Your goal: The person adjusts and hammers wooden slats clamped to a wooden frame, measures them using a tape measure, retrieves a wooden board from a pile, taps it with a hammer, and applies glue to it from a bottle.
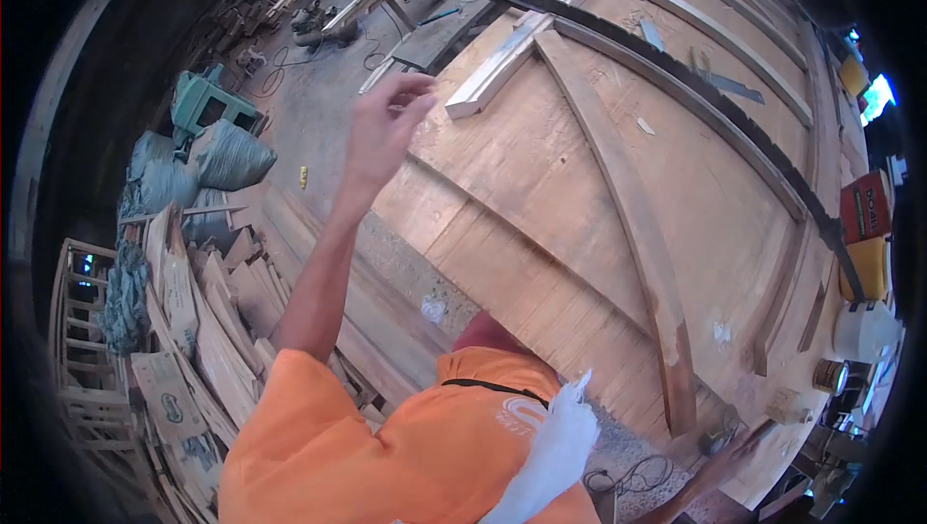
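A plywood panel point(521, 171) fills the middle and right of the frame, carrying a curved wooden brace point(628, 200), a pale squared timber point(507, 60) and a long dark strip point(676, 60) that arcs towards the right edge. The left hand point(391, 123) is raised at upper centre, its fingers loosely curled around nothing visible, just beside the timber's end and apart from it. The right hand point(760, 435), at lower right, reaches over the panel's edge near a tan block point(792, 406); it is too small and blurred to tell how its fingers stand or whether they grip anything. A metal square point(729, 87) lies on the panel at upper right. At the right edge, a red box point(865, 207) bears bold lettering that looks like "DOALL", though the middle letters are uncertain; below it are a yellow container point(862, 268), a white jug point(864, 333) and a can point(830, 376) whose label is too small to read. White print on the orange shirt point(386, 447) is not fully legible. At lower left, a cardboard piece point(169, 403) among wood offcuts point(227, 350) shows a green oval logo, its wording unreadable.
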### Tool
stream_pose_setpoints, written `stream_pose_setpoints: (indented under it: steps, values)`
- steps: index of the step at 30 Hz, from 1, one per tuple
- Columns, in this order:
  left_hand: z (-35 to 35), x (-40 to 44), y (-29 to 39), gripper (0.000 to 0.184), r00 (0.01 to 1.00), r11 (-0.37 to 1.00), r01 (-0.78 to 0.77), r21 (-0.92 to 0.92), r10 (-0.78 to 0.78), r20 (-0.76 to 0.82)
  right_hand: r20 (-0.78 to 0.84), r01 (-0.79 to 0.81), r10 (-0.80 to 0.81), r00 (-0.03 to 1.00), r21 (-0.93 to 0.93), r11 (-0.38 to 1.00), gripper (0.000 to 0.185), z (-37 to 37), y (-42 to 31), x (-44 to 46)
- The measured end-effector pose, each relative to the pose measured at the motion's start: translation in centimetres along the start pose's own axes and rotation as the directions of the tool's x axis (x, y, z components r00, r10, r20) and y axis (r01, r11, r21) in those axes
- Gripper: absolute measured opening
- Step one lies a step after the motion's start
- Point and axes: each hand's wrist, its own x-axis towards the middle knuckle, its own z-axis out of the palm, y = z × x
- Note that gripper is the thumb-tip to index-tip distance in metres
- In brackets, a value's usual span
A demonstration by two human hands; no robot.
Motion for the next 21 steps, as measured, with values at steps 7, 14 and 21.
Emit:
stream_pose_setpoints:
  steps: [7,14,21]
  values:
    - [12.5,8.4,-7.5,0.019,0.948,0.825,-0.296,0.482,0.316,0.041,-0.235,0.087,-0.058,0.97,0.116,0.989,0.056,-0.6,-14.9,-2.7]
    - [14.9,8.5,-9.6,0.011,0.912,0.671,-0.363,0.646,0.399,0.098,-0.014,0.138,-0.139,0.99,0.275,0.952,0.033,-0.8,-17.3,-8.4]
    - [6.8,2.9,-6.9,0.006,0.942,0.923,-0.333,0.19,0.317,0.109,0.04,0.085,-0.099,0.994,0.254,0.963,0.034,-2.9,-17.2,-7.6]
